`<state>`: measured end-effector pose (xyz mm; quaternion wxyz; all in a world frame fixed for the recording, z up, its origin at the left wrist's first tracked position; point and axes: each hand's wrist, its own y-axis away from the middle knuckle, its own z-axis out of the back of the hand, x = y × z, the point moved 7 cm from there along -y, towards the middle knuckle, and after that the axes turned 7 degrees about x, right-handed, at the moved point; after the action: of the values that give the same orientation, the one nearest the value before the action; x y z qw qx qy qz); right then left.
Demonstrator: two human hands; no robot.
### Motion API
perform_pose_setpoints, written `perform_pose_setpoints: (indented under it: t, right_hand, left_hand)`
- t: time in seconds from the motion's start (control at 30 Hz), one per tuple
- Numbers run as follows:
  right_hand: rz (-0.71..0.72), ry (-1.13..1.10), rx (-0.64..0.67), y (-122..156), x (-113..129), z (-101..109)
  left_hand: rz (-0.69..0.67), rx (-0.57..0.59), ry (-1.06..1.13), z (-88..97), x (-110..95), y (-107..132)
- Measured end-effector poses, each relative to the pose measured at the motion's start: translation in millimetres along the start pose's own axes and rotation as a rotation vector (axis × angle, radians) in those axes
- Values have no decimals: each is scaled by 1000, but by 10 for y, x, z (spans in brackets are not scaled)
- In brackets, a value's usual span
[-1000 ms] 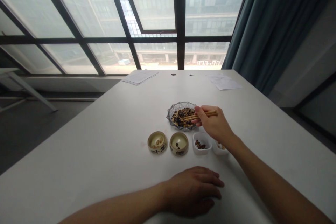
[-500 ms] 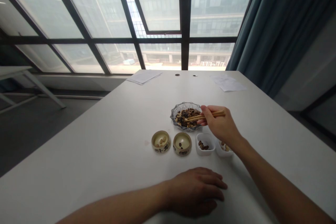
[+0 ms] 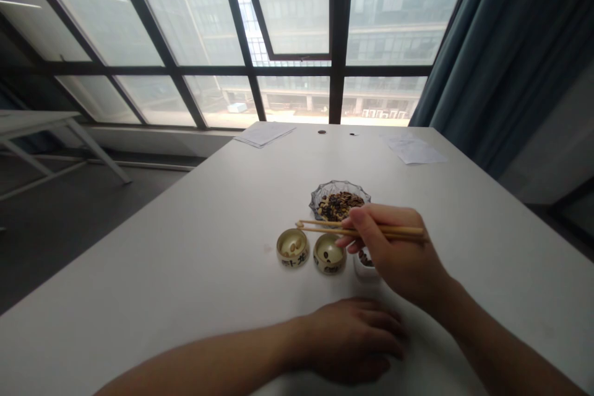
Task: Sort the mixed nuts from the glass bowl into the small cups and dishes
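Head view: right hand [image 3: 394, 253] clamped on wooden chopsticks [image 3: 362, 230], tips close together near two seed-holding ceramic bowls [image 3: 330, 253]; dark lettering on bowls unreadable. Left hand [image 3: 352, 340] open, flat on tabletop [image 3: 185, 247]. Seed-filled glass dish [image 3: 340, 195] behind bowls; white cup [image 3: 366, 266] partly hidden by right hand.

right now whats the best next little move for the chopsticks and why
Probably lower the slim wooden chopsticks a little toward the round cream ceramic bowl: the right hand holds their tips just beyond that bowl's far rim, not over the ribbed glass dish. Whether they grip anything is too small to tell.
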<state>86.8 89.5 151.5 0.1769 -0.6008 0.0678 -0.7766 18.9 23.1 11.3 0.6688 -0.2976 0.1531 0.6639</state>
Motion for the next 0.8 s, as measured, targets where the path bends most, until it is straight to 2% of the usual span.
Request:
perform_pose_setpoints:
  t: [0.13,0.27,0.37,0.57,0.67,0.8]
  right_hand:
    - [19,33,122,7,2,-186]
    - [-3,-60,109,-27,-53,-188]
    - [-13,-115,22,-64,-69,-63]
    - [30,-37,-243,-202,-128,422]
    - [-3,5,-239,-299,-301,527]
    - [-31,95,-184,-377,-505,531]
  left_hand:
    - [-11,11,-25,-17,5,-1]
    - [-17,-4,-55,-16,-1,8]
    - [-11,-4,-60,-15,-3,15]
    - [-9,4,-40,-13,-2,29]
    - [5,7,-32,-10,2,30]
    - [17,13,-10,-9,4,25]
